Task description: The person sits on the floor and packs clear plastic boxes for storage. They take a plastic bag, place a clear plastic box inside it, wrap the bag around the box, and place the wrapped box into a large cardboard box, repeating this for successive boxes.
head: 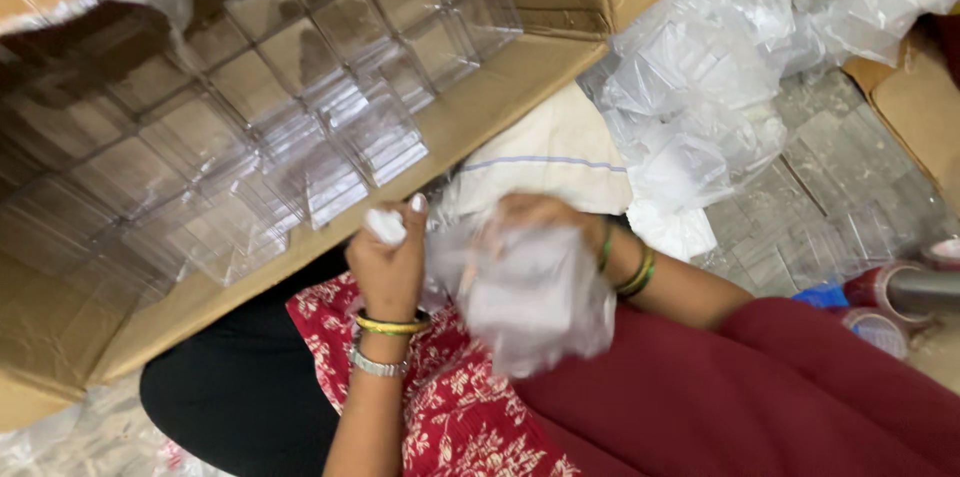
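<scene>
Left hand: closed in a fist, thumb up, pinching a small white wad of crumpled wrap at the fingertips; two bangles at the wrist, one yellow, one silver
Right hand: fingers curled shut over the top of a clear plastic bag, partly hidden by it; blurred, so exact finger spread cannot be told; green and yellow bangles at the wrist, count unclear
Bag: one, crinkled and see-through, something pale and boxy inside, shape too blurred to tell; hangs below the right hand, just beside the left hand, over the lap
Lap: red floral cloth under both hands, plain dark red cloth to the right of it
Cardboard box: one, large, lying open on its side above and to the left of both hands; its lower flap runs just above the left hand
Clear plastic cases: packed in rows inside the box, well over a dozen, exact count not readable through the glare
Loose plastic wrap: a heap above and to the right of the right hand, pieces uncountable
More flat clear cases: laid out right of the right hand, blurred
Tape rolls: two seen at far right, near the right forearm
</scene>
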